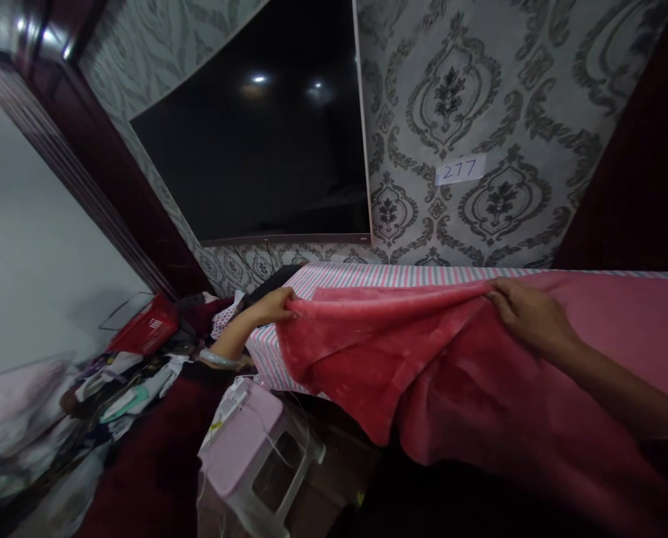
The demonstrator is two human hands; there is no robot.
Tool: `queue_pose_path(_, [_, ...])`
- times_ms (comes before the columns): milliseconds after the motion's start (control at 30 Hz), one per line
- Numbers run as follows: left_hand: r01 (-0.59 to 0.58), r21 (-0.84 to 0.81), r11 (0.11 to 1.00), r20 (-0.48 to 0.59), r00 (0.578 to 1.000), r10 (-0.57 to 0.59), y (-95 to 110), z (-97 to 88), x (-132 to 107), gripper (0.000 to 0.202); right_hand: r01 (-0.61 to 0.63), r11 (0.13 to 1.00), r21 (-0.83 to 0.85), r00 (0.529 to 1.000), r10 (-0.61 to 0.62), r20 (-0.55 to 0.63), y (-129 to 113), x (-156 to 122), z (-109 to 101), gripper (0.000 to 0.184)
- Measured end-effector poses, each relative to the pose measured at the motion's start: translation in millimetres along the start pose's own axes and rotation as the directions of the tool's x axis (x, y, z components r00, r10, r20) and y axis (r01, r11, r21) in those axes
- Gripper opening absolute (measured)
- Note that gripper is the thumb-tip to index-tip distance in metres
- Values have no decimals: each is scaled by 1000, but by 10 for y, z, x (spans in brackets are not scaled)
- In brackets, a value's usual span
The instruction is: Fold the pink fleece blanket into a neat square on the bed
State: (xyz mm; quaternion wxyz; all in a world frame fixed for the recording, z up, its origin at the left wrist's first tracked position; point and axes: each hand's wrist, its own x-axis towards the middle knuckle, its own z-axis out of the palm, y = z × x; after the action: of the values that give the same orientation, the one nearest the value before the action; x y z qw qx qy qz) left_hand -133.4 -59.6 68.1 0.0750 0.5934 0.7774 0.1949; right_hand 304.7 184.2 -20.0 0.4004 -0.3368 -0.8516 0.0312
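Note:
A red-pink plush blanket [362,336] stretches between my two hands, its lower part hanging in folds over the front of a surface with a striped cover [356,275]. Its top left corner is pinched in my left hand [275,305], fingers closed. Further right, my right hand [527,314] grips the folded top edge between thumb and fingers. To the right the pink cloth lies spread over the striped cover. Dark shadow hides the blanket's lowest part.
A pink-topped plastic stool [249,437] with a white power strip and cables stands below my left hand. Piled clothes [137,396] and a red basket [146,326] are at the left. A television [272,142] hangs on the patterned wall beside a paper label [460,170].

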Motion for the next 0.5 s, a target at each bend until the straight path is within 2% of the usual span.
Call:
queue_pose_path(67, [-7, 88, 996, -58, 998, 13, 63, -38, -6, 13, 21, 999, -28, 1000, -22, -22, 13, 44, -71, 28])
queue_pose_path(133, [-14, 96, 995, -103, 994, 24, 134, -135, -15, 4, 37, 997, -67, 997, -41, -62, 29, 115, -189, 27])
queue_pose_path(233, [-37, 61, 997, -261, 964, 52, 275, -348, -41, 7, 13, 989, -146, 992, -32, -125, -1, 254, -490, 24])
queue_pose_path(300, [-73, -49, 996, -412, 910, 46, 397, -478, -58, 10, -23, 979, -202, 987, -10, -161, -95, 343, -770, 27])
queue_pose_path(400, [-192, -243, 951, -581, 814, 16, 599, -599, -54, 12, -58, 969, -242, 978, 6, -211, -296, 438, -1227, 42])
queue_pose_path(500, [-297, -275, 914, -717, 697, 11, 758, -671, 0, 15, -126, 976, -176, 980, 95, -175, -339, 518, -1584, 55])
